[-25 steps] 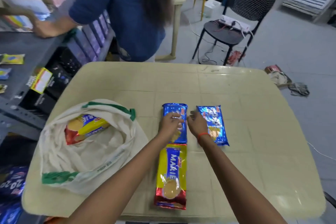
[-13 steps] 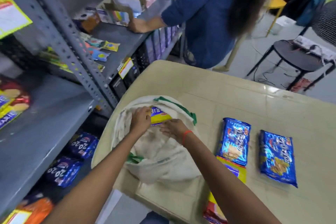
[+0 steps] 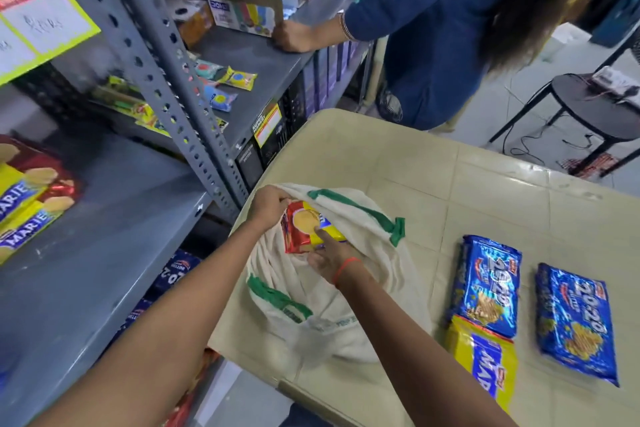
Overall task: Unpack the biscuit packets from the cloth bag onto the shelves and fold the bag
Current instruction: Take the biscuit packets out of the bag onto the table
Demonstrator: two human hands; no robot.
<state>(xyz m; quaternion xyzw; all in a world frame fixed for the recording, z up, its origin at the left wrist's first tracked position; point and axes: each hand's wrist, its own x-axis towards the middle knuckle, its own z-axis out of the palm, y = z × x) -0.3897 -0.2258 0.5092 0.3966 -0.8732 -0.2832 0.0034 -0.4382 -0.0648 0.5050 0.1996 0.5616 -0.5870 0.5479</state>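
— What's over by the grey shelving [image 3: 114, 225]?
— Marie packets [image 3: 26, 204] lie on it; the beige counter [image 3: 485, 184] sits just beside, and a person in blue [image 3: 443, 28] leans on an upper shelf.
— And the cloth bag [image 3: 346, 315]?
— Slumped on the counter's near corner, mouth open.
— Anything unpacked?
— Two blue 20-20 packets [image 3: 575, 322] and a yellow Marie one [image 3: 485, 360], right of the bag.
— The hands?
— Left hand [image 3: 268, 206] pinches the bag's rim; right hand [image 3: 329, 256], its grip pressed around a red-and-yellow packet [image 3: 306, 227] in the mouth
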